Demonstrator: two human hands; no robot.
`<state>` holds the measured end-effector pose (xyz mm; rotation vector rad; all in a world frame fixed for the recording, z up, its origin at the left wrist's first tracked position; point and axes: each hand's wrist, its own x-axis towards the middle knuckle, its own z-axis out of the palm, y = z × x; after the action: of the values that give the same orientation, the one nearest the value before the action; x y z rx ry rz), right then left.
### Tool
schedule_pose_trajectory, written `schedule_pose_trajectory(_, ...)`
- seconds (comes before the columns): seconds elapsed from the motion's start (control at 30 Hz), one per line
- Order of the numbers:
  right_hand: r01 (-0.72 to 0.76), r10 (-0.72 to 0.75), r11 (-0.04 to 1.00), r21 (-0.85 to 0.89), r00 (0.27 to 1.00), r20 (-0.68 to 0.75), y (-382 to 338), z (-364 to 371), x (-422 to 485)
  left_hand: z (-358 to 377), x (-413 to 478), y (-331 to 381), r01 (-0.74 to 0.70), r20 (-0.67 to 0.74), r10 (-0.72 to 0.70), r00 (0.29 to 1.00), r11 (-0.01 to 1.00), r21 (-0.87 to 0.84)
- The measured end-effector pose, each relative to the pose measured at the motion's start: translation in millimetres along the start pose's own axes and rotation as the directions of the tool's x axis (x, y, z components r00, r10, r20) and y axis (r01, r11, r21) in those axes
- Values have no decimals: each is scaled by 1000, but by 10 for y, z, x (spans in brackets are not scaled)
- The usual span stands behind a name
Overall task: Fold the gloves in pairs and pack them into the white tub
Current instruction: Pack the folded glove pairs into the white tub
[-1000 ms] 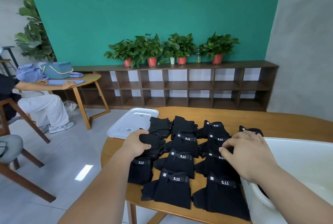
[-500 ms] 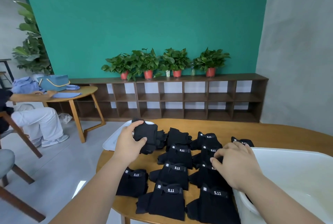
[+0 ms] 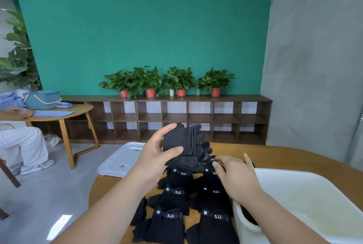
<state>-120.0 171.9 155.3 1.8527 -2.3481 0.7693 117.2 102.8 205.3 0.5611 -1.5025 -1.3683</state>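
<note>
One pair (image 3: 176,141) up, the rest on the tabletop (image 3: 284,155)

My left hand (image 3: 155,157) grips the folded pair, raised above the rows of gloves (image 3: 172,194). My right hand (image 3: 237,179) rests with relaxed fingers on the far gloves, just beside the tub (image 3: 284,171).

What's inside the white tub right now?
The white tub shows a mostly bare pale floor, plus a dark shape by its left wall, possibly gloves. The right forearm covers the near corner.

Gloves (image 3: 177,222) lie on the table (image 3: 284,157), tub (image 3: 245,230) right, seemingly a lid (image 3: 117,161) behind-left.
</note>
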Motion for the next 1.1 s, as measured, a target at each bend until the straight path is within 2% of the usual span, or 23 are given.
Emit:
schedule_pose_trajectory(0.07, -24, 19, 961, 274, 1000, 21, -75, -109, 27, 156, -36, 69, 19, 57, -14, 998, 994, -103)
schedule_pose_trajectory(0.1, -97, 65, 878, 468, 994, 83, -127, -179, 35, 220, -51, 91, 29, 77, -18, 997, 990, -139)
schedule_pose_trajectory(0.13, -193, 115, 744, 640, 980, 162, -188, -275, 18, 279, -67, 121, 36, 87, -22, 996, 985, -166)
schedule_pose_trajectory(0.17, -296, 145, 550, 781, 955, 260, -239, -361, -5, 319, -73, 128, 44, 91, -28, 995, 984, -175)
schedule_pose_trajectory(0.23, -418, 34, 102, 903, 908, 417, -280, -488, -47, 389, -77, 106, 37, 93, -23, 995, 988, -152)
schedule_pose_trajectory(0.27, -432, -46, -3, 902, 901, 431, -263, -540, -63, 414, -78, 88, 18, 85, -8, 996, 994, -111)
schedule_pose_trajectory(0.3, -423, -95, -28, 905, 903, 419, -253, -609, -89, 427, -71, 58, -9, 70, 13, 997, 999, -50)
schedule_pose_trajectory(0.37, -383, -113, 12, 923, 917, 382, -200, -700, -136, 446, -51, -8, -51, 42, 47, 998, 993, 107)
schedule_pose_trajectory(0.47, -281, -118, 207, 937, 944, 309, -123, -796, -210, 532, -60, -88, -102, 55, 89, 994, 946, 307)
schedule_pose_trajectory(0.53, -192, -115, 340, 921, 963, 243, -88, -823, -254, 642, -74, -149, -142, 64, 127, 990, 921, 364)
schedule_pose_trajectory(0.6, -156, -39, 408, 900, 981, 187, -64, -835, -277, 756, -94, -202, -176, 81, 157, 984, 914, 365)
schedule_pose_trajectory(0.7, -182, 63, 433, 883, 983, 172, 32, -854, -298, 850, -140, -261, -186, 139, 148, 979, 928, 322)
schedule_pose_trajectory(0.83, -243, 81, 428, 871, 970, 231, 328, -958, -330, 861, -201, -354, -173, 158, 128, 979, 933, 315)
schedule_pose_trajectory(0.97, -318, 110, 433, 844, 947, 300, 738, -1074, -376, 766, -294, -587, -192, 184, 118, 976, 866, 461)
schedule_pose_trajectory(1.1, -388, 167, 506, 770, 920, 354, 1147, -1224, -463, 646, -418, -941, -199, 234, 54, 971, 723, 661)
